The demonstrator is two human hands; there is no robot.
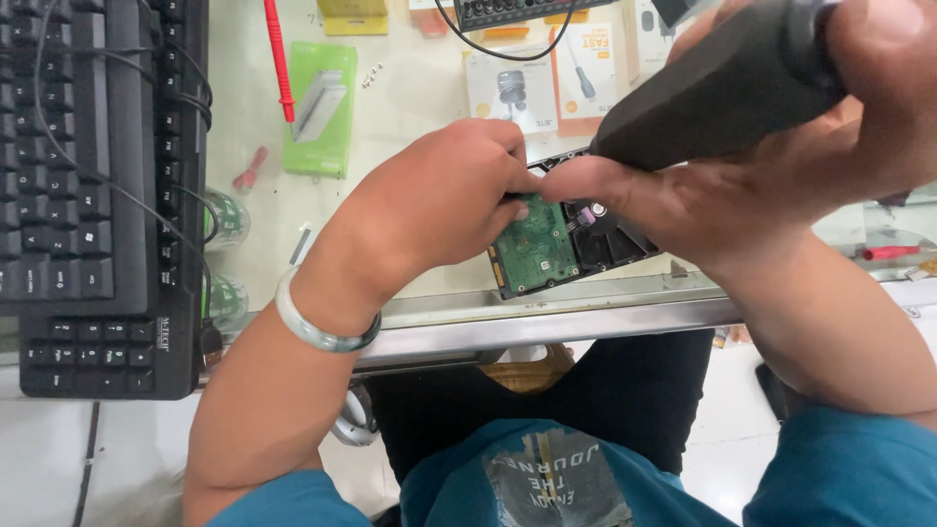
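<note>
A hard drive point(547, 249) with a green circuit board lies face up near the front edge of a glass-topped counter point(547, 317). My left hand point(439, 200) rests over its left end, fingers curled on the drive. My right hand point(781, 161) grips a thick dark grey powered screwdriver point(717, 93), which points down at the drive's upper edge. Its tip is hidden behind my fingers. A pale bangle point(317, 327) circles my left wrist.
Two black keyboards point(93, 195) with cables lie at the left. Behind the drive are a green packet point(320, 107), a red probe point(278, 59), small screws point(371, 76) and white-and-orange accessory packs point(547, 83). A red-handled tool point(890, 253) lies at the right.
</note>
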